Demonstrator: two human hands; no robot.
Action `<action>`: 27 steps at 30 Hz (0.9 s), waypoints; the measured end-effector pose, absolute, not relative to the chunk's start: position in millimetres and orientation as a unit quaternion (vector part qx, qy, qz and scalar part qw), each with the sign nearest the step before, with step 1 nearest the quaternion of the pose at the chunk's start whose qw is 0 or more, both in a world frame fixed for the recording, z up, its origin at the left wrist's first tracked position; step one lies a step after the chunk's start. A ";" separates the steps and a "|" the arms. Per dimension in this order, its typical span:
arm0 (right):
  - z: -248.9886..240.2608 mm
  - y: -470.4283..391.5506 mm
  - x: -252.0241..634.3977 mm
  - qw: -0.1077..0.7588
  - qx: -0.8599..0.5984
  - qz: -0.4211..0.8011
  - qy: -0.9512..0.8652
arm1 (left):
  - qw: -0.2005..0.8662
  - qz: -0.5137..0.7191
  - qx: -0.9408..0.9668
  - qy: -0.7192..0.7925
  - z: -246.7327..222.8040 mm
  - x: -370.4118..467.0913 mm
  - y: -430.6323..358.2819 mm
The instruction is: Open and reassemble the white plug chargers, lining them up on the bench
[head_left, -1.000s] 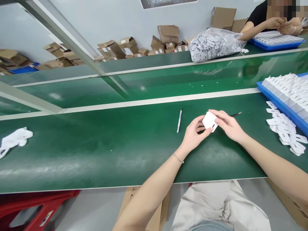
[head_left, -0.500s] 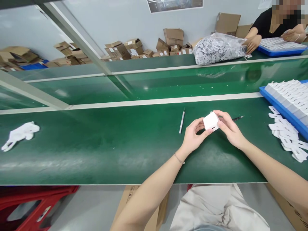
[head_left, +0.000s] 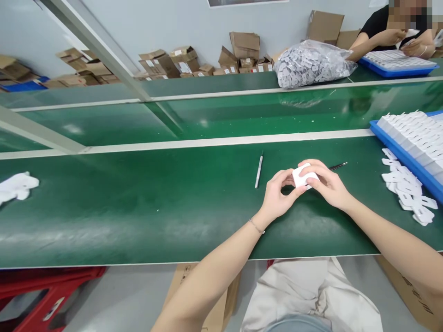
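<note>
Between my two hands is a small white box-shaped casing (head_left: 299,177) with rounded corners, held above the green table (head_left: 194,203). My left hand (head_left: 279,196) grips its left side, thumb along the lower edge. On the right, my right hand (head_left: 327,183) has its fingers across the top face and its thumb at the front, covering part of the casing. A dark slot shows partly by the thumb. Behind my right hand lie dark tweezers (head_left: 338,166), partly hidden. A thin silver craft knife or pen-like tool (head_left: 259,171) rests to the left of my hands.
Loose flat white plastic pieces (head_left: 406,186) lie at the right beside a blue tray (head_left: 408,159) of white parts. White gloves or cloth (head_left: 19,186) lie far left. Across the partition, a co-worker (head_left: 377,39) sits by a bag of white pieces (head_left: 311,64) and another blue tray (head_left: 398,71).
My right fingers have moved from the casing's side onto its top face. The view has shifted slightly. The co-worker's hand has left the bag and risen over their tray.
</note>
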State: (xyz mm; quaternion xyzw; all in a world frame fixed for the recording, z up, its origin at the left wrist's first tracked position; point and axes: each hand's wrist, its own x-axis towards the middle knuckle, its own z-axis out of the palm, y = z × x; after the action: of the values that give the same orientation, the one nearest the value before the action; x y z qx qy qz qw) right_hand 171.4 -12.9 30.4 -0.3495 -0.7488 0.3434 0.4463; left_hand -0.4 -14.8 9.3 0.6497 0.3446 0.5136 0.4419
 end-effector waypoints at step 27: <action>175.9 68.8 348.5 0.235 -0.463 -0.086 -0.850 | 0.791 0.377 0.393 0.278 31.3 -21.0 -9.2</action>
State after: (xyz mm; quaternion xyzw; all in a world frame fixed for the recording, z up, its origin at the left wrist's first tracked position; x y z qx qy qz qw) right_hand 348.5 68.8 175.9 -0.4630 -0.8504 -0.0862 0.2348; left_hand -21.0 -9.2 31.3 0.3931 0.2779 0.3769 0.7913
